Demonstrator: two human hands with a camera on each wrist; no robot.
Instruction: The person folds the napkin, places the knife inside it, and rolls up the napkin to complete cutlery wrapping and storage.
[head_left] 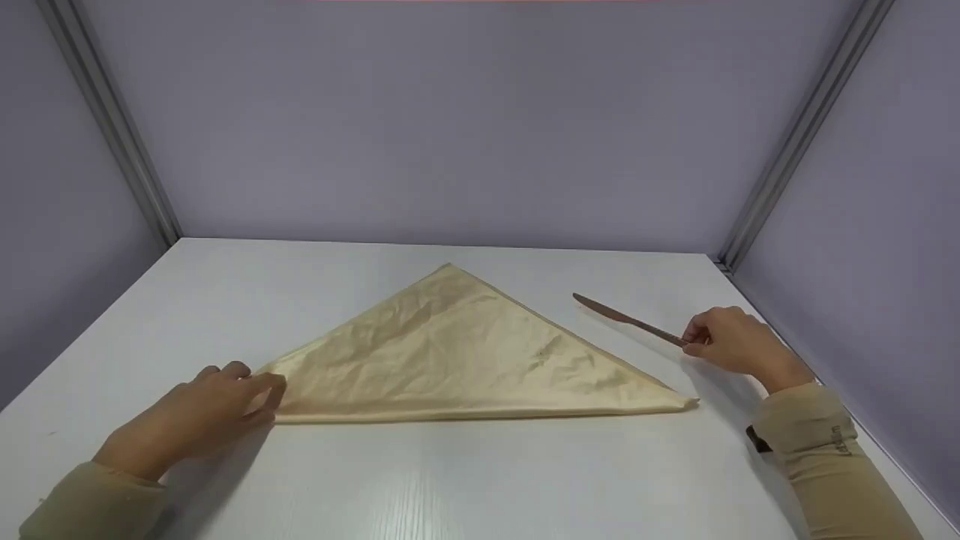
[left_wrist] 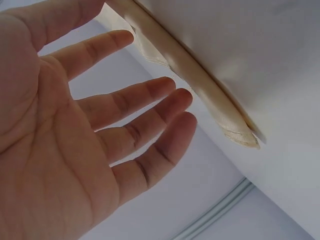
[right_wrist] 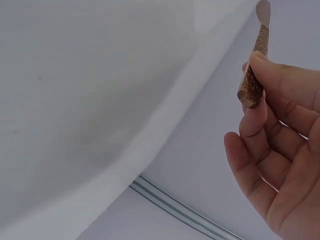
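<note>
A cream cloth napkin (head_left: 457,356), folded into a triangle, lies flat on the white table (head_left: 450,480). My left hand (head_left: 206,409) rests at its left corner with fingers straight and relaxed; the left wrist view shows the open palm and fingers (left_wrist: 140,100) beside the napkin's folded edge (left_wrist: 200,80). My right hand (head_left: 731,339) is at the right side of the table and pinches the handle end of a brown knife (head_left: 626,319) between thumb and fingers. In the right wrist view the knife (right_wrist: 255,75) points away from the hand (right_wrist: 280,150).
Lilac walls (head_left: 465,112) with metal corner posts (head_left: 802,127) enclose the table on three sides. A small dark object (head_left: 757,439) peeks out by my right sleeve near the table's right edge. Bare tabletop stretches in front of the napkin and behind it.
</note>
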